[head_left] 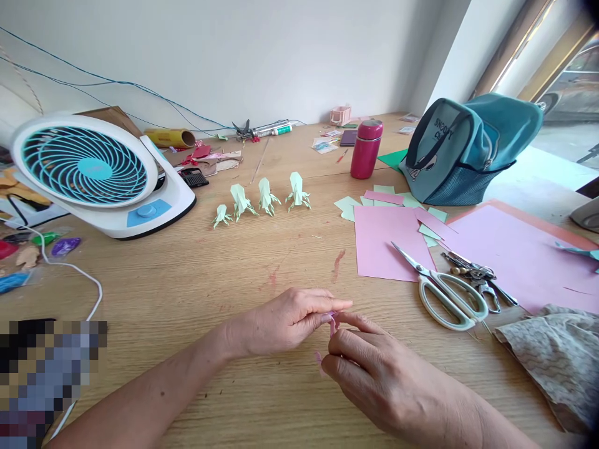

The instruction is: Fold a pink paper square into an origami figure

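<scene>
At the front middle of the wooden table, my left hand (pixel 299 318) pinches a small folded piece of pink paper (pixel 332 325) between thumb and fingers. My right hand (pixel 369 362) meets it from the right, its curled fingers also closed on the paper. Most of the piece is hidden by my fingers; a narrow pink end shows below, by the right knuckles. Beyond my hands stand several pale green folded paper figures (pixel 268 197) in a row, each with thin splayed legs.
White-handled scissors (pixel 452 296) lie beside keys (pixel 477 274) and a pink sheet (pixel 390 240) on the right. Behind them are green paper strips (pixel 346 207), a magenta flask (pixel 367 149) and a blue backpack (pixel 468 149). A fan (pixel 93 168) stands left, a crumpled cloth (pixel 556 355) right.
</scene>
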Tool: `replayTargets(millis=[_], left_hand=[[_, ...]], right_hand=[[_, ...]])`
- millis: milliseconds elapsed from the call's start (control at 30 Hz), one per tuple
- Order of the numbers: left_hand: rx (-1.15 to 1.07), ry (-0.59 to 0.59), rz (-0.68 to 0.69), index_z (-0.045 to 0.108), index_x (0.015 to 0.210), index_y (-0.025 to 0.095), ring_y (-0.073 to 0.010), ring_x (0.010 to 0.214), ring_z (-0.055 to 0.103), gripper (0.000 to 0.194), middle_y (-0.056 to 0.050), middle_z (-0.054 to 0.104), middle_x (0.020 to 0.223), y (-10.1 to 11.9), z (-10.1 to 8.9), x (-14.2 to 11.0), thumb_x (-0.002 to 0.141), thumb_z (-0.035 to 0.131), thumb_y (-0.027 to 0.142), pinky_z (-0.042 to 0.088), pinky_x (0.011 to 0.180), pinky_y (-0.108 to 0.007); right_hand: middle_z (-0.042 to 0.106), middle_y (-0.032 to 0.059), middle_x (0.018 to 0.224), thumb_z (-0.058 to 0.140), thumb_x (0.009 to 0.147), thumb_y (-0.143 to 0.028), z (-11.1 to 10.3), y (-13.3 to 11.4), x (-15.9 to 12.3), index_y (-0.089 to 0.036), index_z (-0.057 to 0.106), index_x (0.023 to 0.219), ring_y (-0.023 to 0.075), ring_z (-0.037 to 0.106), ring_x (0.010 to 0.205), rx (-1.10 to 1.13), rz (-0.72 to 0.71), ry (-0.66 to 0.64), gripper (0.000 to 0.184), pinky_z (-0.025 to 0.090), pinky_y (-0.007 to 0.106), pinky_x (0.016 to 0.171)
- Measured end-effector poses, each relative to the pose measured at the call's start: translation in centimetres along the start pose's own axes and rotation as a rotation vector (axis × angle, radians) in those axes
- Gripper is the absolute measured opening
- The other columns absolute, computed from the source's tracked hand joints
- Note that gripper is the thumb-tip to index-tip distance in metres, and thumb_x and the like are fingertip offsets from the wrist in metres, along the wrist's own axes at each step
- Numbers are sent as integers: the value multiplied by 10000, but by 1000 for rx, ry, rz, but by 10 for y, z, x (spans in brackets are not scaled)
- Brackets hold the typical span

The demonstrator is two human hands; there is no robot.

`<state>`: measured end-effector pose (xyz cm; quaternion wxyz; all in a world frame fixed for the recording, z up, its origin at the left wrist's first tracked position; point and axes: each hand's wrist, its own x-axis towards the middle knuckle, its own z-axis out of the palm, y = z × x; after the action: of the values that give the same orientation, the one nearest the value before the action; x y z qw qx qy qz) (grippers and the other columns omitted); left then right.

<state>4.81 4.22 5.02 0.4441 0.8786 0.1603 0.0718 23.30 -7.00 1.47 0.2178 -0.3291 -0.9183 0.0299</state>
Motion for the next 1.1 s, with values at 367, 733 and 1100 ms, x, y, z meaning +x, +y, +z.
replayTargets(millis=[367,733,1100], left_hand=[[-291,-14,-165,602,1370,161,-199,1143,670,378,-101,724,1239,-14,4,2,1020,486,248,500,1011,-324],[-268,-26,-122,611,1367,193,-196,1157,654,382,-84,697,1293,-7,3,2,1021,450,212,495,1042,-346],[-524,149,-74,583,1390,190,-198,1157,675,394,-109,711,1267,-25,-5,2,1000,529,208,514,1034,-353]], right_hand=[[520,55,856,447,955,-51,-6,-1,1,-122,620,910,179,482,779,17,-17,-17,193,415,403,1071],[527,40,817,430,963,-53,-6,-3,4,-130,618,890,173,482,741,47,2,24,216,435,445,1056],[662,9,811,468,973,-103,-23,6,1,-203,614,893,122,623,717,570,465,272,194,492,239,639]])
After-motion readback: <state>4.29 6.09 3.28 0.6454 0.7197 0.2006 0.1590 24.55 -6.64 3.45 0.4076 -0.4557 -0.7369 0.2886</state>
